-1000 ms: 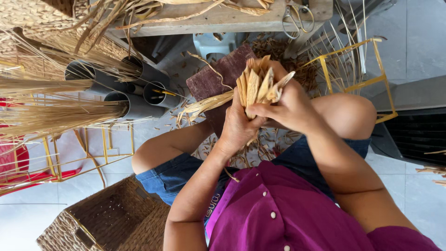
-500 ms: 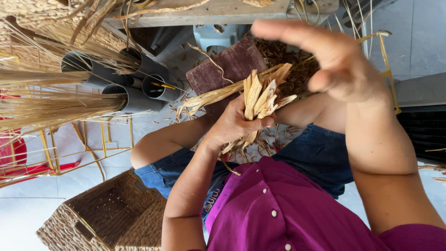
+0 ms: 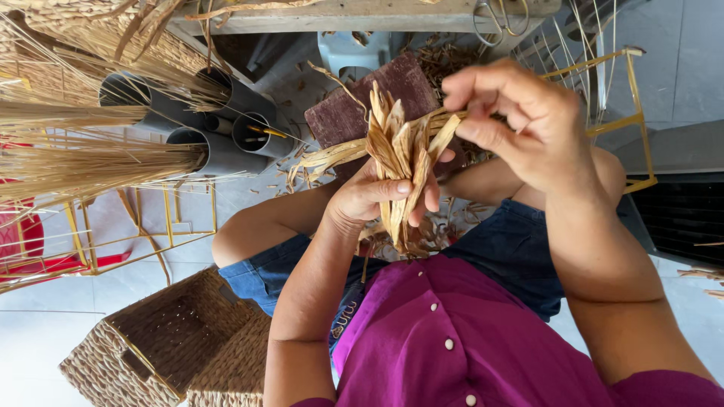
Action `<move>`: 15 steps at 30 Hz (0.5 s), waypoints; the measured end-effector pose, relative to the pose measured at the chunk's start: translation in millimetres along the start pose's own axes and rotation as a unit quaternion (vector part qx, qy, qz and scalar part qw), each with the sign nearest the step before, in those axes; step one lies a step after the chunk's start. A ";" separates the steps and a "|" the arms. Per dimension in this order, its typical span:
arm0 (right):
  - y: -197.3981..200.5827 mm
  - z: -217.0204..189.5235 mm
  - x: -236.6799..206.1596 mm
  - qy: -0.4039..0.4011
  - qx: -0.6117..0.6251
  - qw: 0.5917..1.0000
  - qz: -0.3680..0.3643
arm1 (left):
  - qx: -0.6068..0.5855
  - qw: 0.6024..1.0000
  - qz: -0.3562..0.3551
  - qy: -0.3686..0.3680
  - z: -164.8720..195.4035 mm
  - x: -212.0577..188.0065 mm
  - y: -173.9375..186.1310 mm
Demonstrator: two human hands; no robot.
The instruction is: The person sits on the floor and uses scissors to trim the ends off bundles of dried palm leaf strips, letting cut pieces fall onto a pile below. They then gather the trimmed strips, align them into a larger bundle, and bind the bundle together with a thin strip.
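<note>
Left hand (image 3: 373,197) wrapped round a bunch of dried straw strips (image 3: 400,162), thumb pressed across the front, fingers curled behind. Bunch stands roughly upright in the fist; frayed tips fan out above the thumb, lower ends hang below the palm toward the lap.

Right hand (image 3: 520,120) raised just beside the top of the bunch, thumb and forefinger pinching one flat strip at its upper end. Other fingers of that hand loosely bent, not touching the bunch. Pinched strip runs leftward from the fingertips into the fan of tips, so both hands meet at the same bundle: left grips the middle, right takes the top edge.

A few loose strips trail out to the left of the bunch, level with the left thumb.

Person seated, purple buttoned shirt (image 3: 460,339), blue denim shorts (image 3: 520,249), knees apart. Bunch held above the lap, between the knees.

Surroundings: dark reddish board (image 3: 354,102) on the floor behind the bunch, straw scraps (image 3: 445,60) scattered around it. Grey tubes (image 3: 219,139) to the left, long straw stalks (image 3: 75,158) sticking out of them. Yellow wire frame (image 3: 630,113) to the right of the right hand. Woven basket (image 3: 158,347) near the left knee, lower left. Pale tiled floor (image 3: 45,316).
</note>
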State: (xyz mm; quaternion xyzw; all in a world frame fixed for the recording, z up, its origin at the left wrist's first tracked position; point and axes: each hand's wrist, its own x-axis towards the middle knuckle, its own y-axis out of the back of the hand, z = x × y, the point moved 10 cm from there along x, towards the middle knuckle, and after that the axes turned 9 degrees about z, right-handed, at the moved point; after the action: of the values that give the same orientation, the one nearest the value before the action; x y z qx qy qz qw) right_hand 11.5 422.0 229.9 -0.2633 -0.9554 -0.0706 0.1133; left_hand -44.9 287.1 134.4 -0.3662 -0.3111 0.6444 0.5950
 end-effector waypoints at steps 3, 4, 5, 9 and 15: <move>-7.1 -27.0 -3.9 0.096 -0.077 0.992 0.023 | 0.005 1.000 0.013 0.001 -0.7 3.9 5.1; -8.1 -38.7 -4.7 0.137 -0.113 0.983 0.043 | 0.015 1.000 0.024 -0.001 -1.3 5.0 7.1; -18.4 -49.0 -6.7 0.178 -0.173 0.968 0.016 | 0.024 0.999 0.035 -0.002 -1.9 5.5 9.0; -47.8 -71.8 -11.5 0.244 -0.290 0.925 -0.035 | 0.029 0.999 -0.003 -0.020 0.0 2.5 0.5; -49.4 -71.9 -6.1 0.193 -0.241 0.949 -0.060 | 0.070 0.997 -0.006 0.024 -10.7 -4.6 6.7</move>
State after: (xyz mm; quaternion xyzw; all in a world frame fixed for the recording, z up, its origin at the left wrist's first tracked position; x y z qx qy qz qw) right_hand 3.9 362.9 294.0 -0.2068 -0.8837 -0.3552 0.2240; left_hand -39.4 281.5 123.4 -0.3371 -0.2530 0.6519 0.6304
